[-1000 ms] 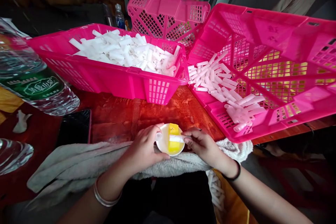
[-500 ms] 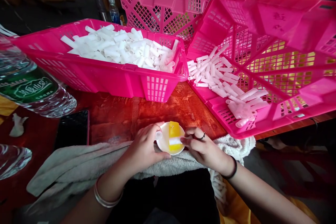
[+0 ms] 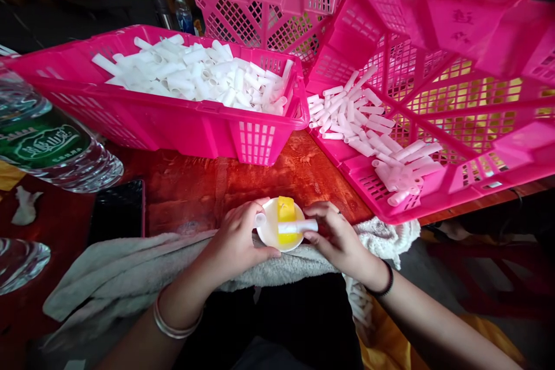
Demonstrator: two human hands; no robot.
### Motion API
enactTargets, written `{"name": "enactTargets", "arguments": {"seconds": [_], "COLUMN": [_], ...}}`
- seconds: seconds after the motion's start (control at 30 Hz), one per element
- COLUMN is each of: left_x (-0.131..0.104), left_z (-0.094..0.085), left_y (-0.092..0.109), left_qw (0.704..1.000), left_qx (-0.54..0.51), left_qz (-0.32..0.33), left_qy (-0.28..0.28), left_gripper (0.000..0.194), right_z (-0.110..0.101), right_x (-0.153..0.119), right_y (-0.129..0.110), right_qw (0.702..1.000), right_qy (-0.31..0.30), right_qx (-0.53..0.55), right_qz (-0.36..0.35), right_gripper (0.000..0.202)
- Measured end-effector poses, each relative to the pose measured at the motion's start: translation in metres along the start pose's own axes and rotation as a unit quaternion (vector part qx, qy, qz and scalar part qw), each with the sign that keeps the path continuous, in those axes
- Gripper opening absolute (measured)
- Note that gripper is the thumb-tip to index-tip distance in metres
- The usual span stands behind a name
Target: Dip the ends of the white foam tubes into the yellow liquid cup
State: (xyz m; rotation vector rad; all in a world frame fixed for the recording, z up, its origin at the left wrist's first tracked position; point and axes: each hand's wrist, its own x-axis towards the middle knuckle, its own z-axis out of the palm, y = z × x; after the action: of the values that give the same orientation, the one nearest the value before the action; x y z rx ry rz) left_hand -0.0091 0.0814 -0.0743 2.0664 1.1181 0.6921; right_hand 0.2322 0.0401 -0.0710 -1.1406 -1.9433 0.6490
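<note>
A small white dish (image 3: 267, 232) with a yellow block (image 3: 286, 208) in it sits at the table's front edge. My left hand (image 3: 238, 231) curls around the dish's left side, its thumb at the near rim. A short white tube (image 3: 260, 220) points end-on out from its fingers. Across the yellow block lies another white tube (image 3: 298, 226). My right hand (image 3: 336, 234) has the right end of that tube between thumb and fingers, in a loose grip. Whether this tube touches the block cannot be made out clearly.
A pink basket (image 3: 173, 121) heaped with white tubes stands behind. To the right, a tilted pink basket (image 3: 433, 98) holds more tubes. A water bottle (image 3: 52, 139), a phone (image 3: 117, 211) and a grey towel (image 3: 143, 260) lie left and in front.
The tube in my right hand now shows more of its length and reaches further right. My right fingers have opened out around its end. My left hand stays at the dish.
</note>
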Motion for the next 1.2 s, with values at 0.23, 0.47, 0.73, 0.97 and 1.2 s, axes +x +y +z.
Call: {"name": "enactTargets", "arguments": {"seconds": [0.23, 0.47, 0.73, 0.97, 1.2], "left_x": [0.001, -0.003, -0.016, -0.036, -0.068], "left_z": [0.0, -0.004, -0.029, -0.037, -0.021], "left_y": [0.0, 0.002, 0.037, 0.077, 0.109], "left_qw": [1.0, 0.991, 0.969, 0.92, 0.98], "left_qx": [0.006, 0.073, 0.153, 0.308, 0.137], "left_qz": [-0.006, 0.08, 0.173, 0.228, 0.141], "left_qy": [-0.004, 0.08, 0.082, 0.075, -0.043], "left_gripper": [0.081, 0.051, 0.02, 0.024, 0.018], "right_z": [-0.007, -0.013, -0.004, -0.02, -0.013], "right_x": [0.001, 0.003, 0.003, 0.0, -0.01], "right_y": [0.001, -0.013, -0.06, -0.093, -0.111], "right_qw": [0.979, 0.979, 0.973, 0.996, 0.993], "right_qy": [-0.015, 0.066, 0.077, 0.009, 0.006], "right_qx": [-0.14, -0.099, 0.204, 0.087, -0.014], "right_qz": [-0.146, -0.168, 0.073, 0.03, -0.121], "right_gripper": [0.016, 0.028, 0.015, 0.015, 0.011]}}
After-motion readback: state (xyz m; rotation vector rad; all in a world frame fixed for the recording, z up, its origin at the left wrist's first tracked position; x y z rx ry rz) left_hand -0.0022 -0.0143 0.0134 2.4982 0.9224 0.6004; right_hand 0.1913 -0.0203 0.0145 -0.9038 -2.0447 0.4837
